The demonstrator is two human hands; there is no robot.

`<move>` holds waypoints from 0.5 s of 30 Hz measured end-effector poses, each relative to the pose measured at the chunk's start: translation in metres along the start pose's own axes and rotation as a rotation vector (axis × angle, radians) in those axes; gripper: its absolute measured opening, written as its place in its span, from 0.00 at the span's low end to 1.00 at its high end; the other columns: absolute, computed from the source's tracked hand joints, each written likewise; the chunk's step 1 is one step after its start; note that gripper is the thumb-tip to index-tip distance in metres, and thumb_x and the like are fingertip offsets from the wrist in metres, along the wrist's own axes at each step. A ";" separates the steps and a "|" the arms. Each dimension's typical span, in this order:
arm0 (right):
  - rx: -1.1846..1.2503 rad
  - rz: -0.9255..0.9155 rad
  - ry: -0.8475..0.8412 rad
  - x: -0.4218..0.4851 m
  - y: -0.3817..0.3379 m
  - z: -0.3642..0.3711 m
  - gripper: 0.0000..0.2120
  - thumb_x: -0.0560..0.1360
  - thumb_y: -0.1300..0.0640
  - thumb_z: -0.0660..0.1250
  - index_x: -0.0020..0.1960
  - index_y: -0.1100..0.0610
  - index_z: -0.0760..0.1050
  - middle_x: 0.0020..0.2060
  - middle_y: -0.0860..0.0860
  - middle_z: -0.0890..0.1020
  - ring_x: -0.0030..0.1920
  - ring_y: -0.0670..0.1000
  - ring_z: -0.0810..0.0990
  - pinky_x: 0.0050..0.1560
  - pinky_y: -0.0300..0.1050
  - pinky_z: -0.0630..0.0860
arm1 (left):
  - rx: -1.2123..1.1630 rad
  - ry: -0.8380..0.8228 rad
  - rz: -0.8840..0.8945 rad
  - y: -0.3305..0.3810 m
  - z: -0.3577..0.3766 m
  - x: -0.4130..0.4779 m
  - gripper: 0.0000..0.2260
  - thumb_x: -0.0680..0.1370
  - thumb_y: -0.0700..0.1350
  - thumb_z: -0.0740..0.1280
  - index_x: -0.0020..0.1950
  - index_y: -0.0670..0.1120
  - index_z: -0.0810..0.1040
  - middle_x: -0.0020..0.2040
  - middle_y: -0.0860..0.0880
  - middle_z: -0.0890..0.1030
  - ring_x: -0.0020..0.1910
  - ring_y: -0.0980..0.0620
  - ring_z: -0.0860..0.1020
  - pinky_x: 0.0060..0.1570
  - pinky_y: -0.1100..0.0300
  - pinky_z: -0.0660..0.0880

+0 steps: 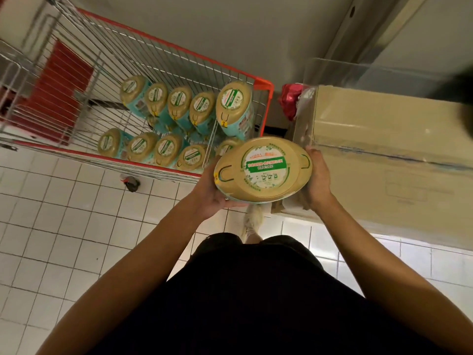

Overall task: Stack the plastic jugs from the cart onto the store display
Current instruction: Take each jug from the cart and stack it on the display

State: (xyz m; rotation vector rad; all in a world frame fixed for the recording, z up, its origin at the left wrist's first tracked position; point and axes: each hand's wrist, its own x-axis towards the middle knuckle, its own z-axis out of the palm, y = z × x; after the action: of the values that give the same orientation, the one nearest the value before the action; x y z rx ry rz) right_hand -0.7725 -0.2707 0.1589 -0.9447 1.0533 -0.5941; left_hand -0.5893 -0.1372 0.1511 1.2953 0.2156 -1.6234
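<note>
A jug (263, 170) with a tan oval lid and a green-and-white label is held in front of me, just right of the cart. My left hand (212, 196) cups it from below on the left, and my right hand (318, 178) grips its right side. The wire cart (158, 165) with red trim holds several more jugs (179, 103) with tan lids and teal bodies, standing in two rows. One taller jug (234, 108) stands at the cart's right end.
A large cardboard box (384, 139) sits to the right, under clear plastic wrap, with a red bundle (290, 98) at its left end. The floor is white tile. My shoe (253, 221) shows below the held jug, near a cart wheel (131, 183).
</note>
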 end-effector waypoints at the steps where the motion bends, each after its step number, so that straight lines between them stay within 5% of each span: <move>1: 0.005 -0.001 0.048 -0.011 0.002 -0.002 0.16 0.70 0.43 0.63 0.25 0.45 0.71 0.24 0.40 0.72 0.28 0.41 0.70 0.37 0.41 0.71 | 0.017 -0.011 0.004 -0.004 0.002 -0.005 0.27 0.83 0.64 0.56 0.73 0.49 0.77 0.67 0.44 0.82 0.67 0.38 0.79 0.64 0.32 0.74; 4: -0.145 -0.052 0.181 -0.048 0.012 -0.016 0.14 0.72 0.49 0.57 0.29 0.41 0.72 0.25 0.37 0.74 0.31 0.40 0.70 0.40 0.42 0.70 | 0.069 -0.027 -0.001 -0.025 0.007 -0.021 0.28 0.83 0.65 0.56 0.74 0.49 0.76 0.68 0.44 0.81 0.68 0.39 0.78 0.66 0.31 0.72; 15: 0.038 -0.151 0.367 -0.175 0.041 -0.122 0.16 0.69 0.41 0.58 0.25 0.44 0.70 0.25 0.39 0.68 0.32 0.44 0.65 0.39 0.48 0.61 | 0.216 -0.136 -0.110 -0.132 0.077 -0.047 0.22 0.80 0.63 0.62 0.66 0.51 0.81 0.63 0.45 0.84 0.65 0.37 0.80 0.61 0.29 0.75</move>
State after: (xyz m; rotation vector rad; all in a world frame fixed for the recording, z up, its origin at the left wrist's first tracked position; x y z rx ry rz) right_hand -0.9550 -0.1556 0.1804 -0.9070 1.2974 -0.9349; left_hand -0.7430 -0.0975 0.1653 1.3473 0.0290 -1.8619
